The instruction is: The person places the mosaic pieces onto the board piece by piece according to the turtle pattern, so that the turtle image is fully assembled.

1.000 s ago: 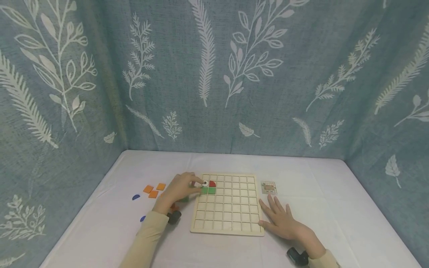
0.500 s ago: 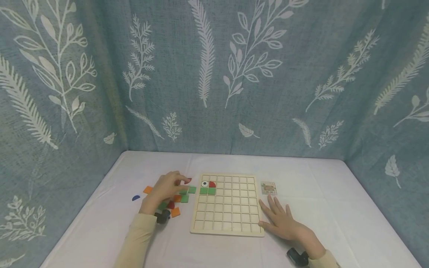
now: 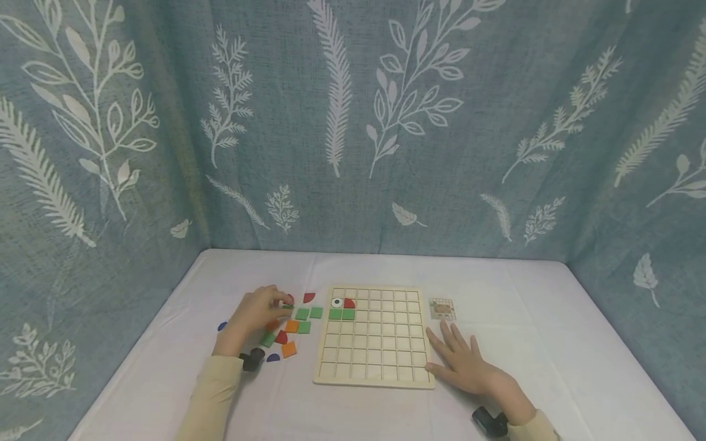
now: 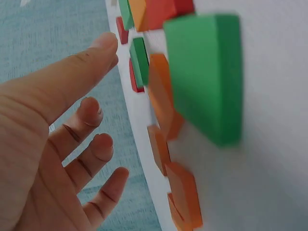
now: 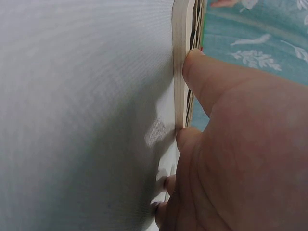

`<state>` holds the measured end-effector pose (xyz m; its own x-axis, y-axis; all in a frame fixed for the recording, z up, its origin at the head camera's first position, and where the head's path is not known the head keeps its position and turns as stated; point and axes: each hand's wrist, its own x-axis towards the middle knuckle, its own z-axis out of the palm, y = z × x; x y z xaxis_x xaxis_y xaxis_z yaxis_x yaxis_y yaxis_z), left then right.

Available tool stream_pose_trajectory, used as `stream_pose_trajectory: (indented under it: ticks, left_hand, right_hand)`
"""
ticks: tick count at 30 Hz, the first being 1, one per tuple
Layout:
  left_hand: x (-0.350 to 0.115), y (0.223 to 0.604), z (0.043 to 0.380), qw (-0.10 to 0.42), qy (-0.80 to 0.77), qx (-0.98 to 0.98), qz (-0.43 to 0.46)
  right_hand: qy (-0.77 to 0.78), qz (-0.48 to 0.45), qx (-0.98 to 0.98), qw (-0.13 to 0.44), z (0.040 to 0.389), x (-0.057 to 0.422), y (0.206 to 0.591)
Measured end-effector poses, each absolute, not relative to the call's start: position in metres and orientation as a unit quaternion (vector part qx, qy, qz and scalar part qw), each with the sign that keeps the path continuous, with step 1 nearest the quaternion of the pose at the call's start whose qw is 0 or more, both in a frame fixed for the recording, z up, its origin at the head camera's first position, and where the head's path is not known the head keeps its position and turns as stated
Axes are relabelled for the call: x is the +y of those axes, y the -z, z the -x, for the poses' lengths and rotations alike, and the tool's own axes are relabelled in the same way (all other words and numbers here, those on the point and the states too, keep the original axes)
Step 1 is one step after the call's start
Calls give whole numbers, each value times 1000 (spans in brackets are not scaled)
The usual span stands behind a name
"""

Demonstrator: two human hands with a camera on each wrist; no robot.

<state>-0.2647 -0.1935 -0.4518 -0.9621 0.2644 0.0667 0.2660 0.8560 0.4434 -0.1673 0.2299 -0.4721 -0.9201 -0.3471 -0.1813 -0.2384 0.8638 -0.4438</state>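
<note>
My left hand (image 3: pixel 256 312) is over the loose coloured tiles left of the wooden grid board (image 3: pixel 380 340). In the left wrist view its thumb and fingers are relaxed, with nothing between them. Thumb and fingertips hover near a small green tile (image 4: pixel 139 60) and a red piece (image 4: pixel 136 83). On the board's upper left sit a white eye tile (image 3: pixel 337 302), a red quarter-round tile (image 3: pixel 350 303) and two green squares (image 3: pixel 342 314). With spread fingers, my right hand (image 3: pixel 466 367) rests at the board's right edge; the right wrist view shows the thumb touching its side.
Green squares (image 3: pixel 316 313), red pieces (image 3: pixel 309 297), orange squares (image 3: pixel 289 350) and blue half-rounds (image 3: pixel 273 357) lie on the white-covered table (image 3: pixel 353 416). A small pattern card (image 3: pixel 443 309) lies right of the board. A patterned curtain (image 3: pixel 309 122) hangs behind.
My left hand has left the eye tile on the board and moved left over the loose tiles, uncovering several green and red pieces. My right hand has stayed put.
</note>
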Motion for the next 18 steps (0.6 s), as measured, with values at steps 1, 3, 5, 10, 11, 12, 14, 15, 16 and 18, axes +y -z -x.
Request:
stream_pose_trajectory:
  ticks: [1,3,5,10,11,12,14,15,16,18]
  left_hand:
    - [-195,451,264,4,227,-964,139]
    - [-198,450,262,6,223,-965,142]
    - [-201,448,261,5,222,-965,140]
    - [-204,446,260,-10,214,-970,119]
    - [-204,446,260,-13,212,-970,116]
    - [-204,446,260,-16,210,-971,113]
    - [-205,447,260,-21,210,-971,109]
    - [-205,447,260,-22,210,-971,109]
    - [-205,447,260,-24,209,-972,107]
    - [-205,448,261,-24,207,-972,108]
  right_hand:
    - [212,153,957,129,167,230,472]
    - [212,154,956,129,167,230,472]
    - [212,154,956,128,167,230,472]
    - [211,155,957,126,168,230,472]
    - [211,154,957,126,168,230,473]
    - [210,155,957,125,168,230,473]
    - [210,155,957,125,167,230,473]
    - [210,155,957,125,167,230,473]
    - [211,156,957,125,167,230,473]
    - [212,157,956,125,167,229,473]
